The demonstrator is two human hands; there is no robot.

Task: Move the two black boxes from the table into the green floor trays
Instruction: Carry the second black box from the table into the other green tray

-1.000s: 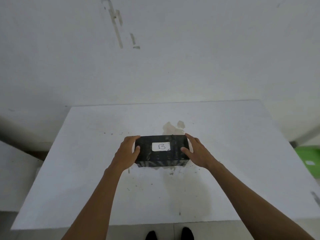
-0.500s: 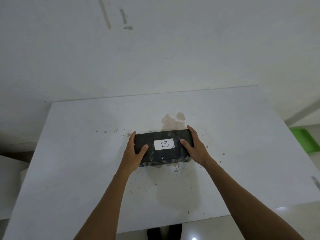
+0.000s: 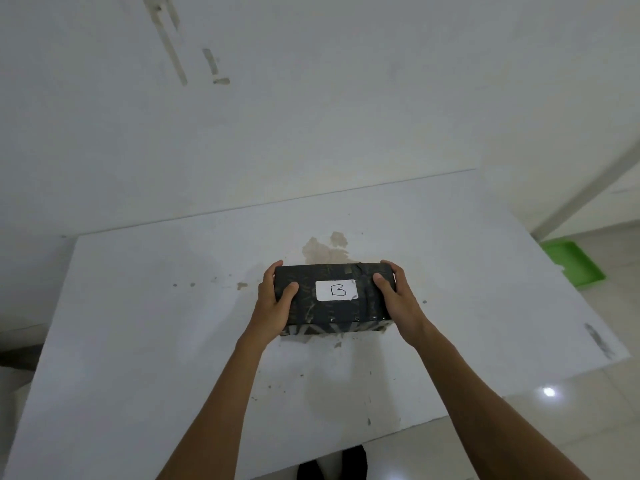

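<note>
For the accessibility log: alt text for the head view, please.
Both hands, left and right, grip the ends of a black box labelled B over a stained white table. A green tray lies on the floor, right.

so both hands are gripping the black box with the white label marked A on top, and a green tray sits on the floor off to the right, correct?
Not quite: the head view shows the white label marked B, not A. The rest holds: the left hand and right hand grip the ends of the black box, and a green tray sits on the floor to the right.
</note>
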